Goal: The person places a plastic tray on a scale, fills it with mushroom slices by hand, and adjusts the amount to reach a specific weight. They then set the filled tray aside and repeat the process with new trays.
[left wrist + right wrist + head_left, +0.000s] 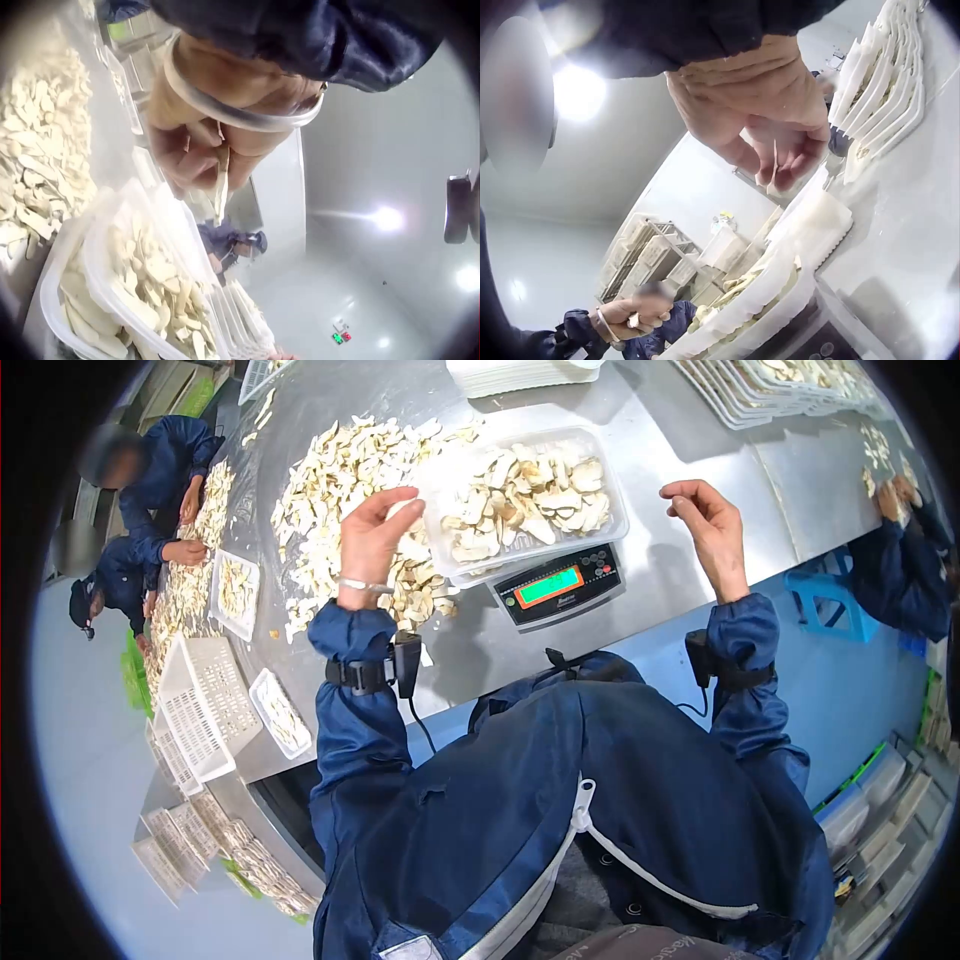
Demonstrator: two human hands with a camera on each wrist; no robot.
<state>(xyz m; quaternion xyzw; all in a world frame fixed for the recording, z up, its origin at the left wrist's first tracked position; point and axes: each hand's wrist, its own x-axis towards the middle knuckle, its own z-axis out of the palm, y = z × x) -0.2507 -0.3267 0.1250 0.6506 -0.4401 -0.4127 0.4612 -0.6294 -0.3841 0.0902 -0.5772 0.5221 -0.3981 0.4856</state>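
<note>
A clear plastic tray (618, 510) of pale mushroom slices (530, 495) sits on a digital scale (600, 588) with a lit green display. In the left wrist view two such trays are nested, with slices in both. My left hand (370, 545), a bangle at its wrist, is over the loose pile by the tray's left side. It pinches a thin mushroom slice (223, 184) between thumb and fingers. To the right of the tray hovers my right hand (714, 535), pinching another thin pale slice (774, 166) at its fingertips.
A large pile of slices (330, 490) covers the steel table (690, 490) left of the scale. White trays (522, 375) are stacked at the back, filled ones (740, 395) at back right. Baskets (205, 705) stand at left. Other people (165, 470) work along the table's edges.
</note>
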